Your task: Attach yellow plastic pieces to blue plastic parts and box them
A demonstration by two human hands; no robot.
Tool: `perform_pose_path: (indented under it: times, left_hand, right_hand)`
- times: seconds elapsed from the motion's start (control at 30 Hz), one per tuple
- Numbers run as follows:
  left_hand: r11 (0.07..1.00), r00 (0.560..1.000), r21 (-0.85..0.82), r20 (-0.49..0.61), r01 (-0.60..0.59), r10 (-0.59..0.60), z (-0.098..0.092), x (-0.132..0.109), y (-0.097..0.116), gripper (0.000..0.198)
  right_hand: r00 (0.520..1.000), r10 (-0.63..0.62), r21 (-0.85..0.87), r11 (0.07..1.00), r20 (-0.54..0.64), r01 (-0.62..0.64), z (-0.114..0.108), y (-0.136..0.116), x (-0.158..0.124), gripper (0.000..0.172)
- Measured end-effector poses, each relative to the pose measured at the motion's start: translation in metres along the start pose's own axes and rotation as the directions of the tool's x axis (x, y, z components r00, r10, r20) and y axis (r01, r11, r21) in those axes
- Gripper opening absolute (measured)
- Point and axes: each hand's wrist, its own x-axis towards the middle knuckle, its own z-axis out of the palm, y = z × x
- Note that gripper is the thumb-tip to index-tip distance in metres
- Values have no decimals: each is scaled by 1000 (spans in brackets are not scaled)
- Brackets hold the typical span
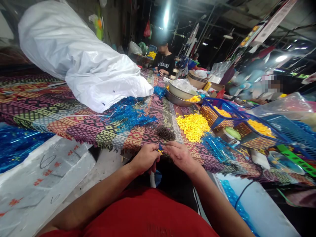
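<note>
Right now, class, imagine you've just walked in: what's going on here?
A seated person holds a small blue and yellow plastic piece in the left hand and right hand. Just ahead, on the patterned cloth, lie a dark bristly clump and a heap of yellow plastic pieces, near a blue basket. A co-worker sits farther down the table.

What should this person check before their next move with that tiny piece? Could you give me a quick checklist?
Small yellow-and-blue piece held in the left hand: ok.
Right hand touching that piece: cannot tell, the fingers overlap it.
Loose yellow pieces within reach on the patterned cloth: ok.
Dark bristly clump lying apart from both hands: ok.
Whether the piece is firmly joined: cannot tell, it is too small to see.
</note>
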Motion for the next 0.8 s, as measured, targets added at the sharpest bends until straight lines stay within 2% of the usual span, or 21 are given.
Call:
perform_pose_path:
  times: [0.07, 0.17, 0.27, 0.37, 0.47, 0.57, 0.73, 0.8]
  left_hand:
    - [1000, 1000, 8, 1, -16, 16, 0, 2, -1, 11]
    - [999, 1000, -37, 1, 11, -11, 0, 4, 0, 9]
    - [992, 999, -116, 19, 39, -37, 1, 4, 3, 9]
    - [994, 999, -103, 18, -29, 31, 2, 2, 5, 9]
    - [995, 999, -103, 34, 7, -3, 3, 1, 5, 7]
    - [988, 998, -148, 37, 53, -48, 3, 2, 4, 7]
    - [968, 998, -244, -43, -57, 48, 4, 3, 3, 8]
    - [964, 996, -254, -58, -82, 70, 6, 2, 5, 10]
  right_hand:
    - [999, 3, -24, 1000, 52, -2, -2, -2, 0, 20]
    - [997, 40, -20, 999, 60, -39, -4, -6, 3, 21]
    - [995, 103, 62, 993, -1, -103, -2, -9, 5, 21]
    - [985, 148, 171, 977, -89, -131, -1, -12, 6, 16]
    - [980, 171, 221, 964, -102, -145, -1, -13, 7, 14]
    - [979, 181, 237, 959, -99, -154, -2, -14, 9, 14]
    - [934, 231, 163, 968, -273, -192, -3, -23, 7, 13]
    - [938, 219, 143, 972, -269, -186, -1, -27, 6, 12]
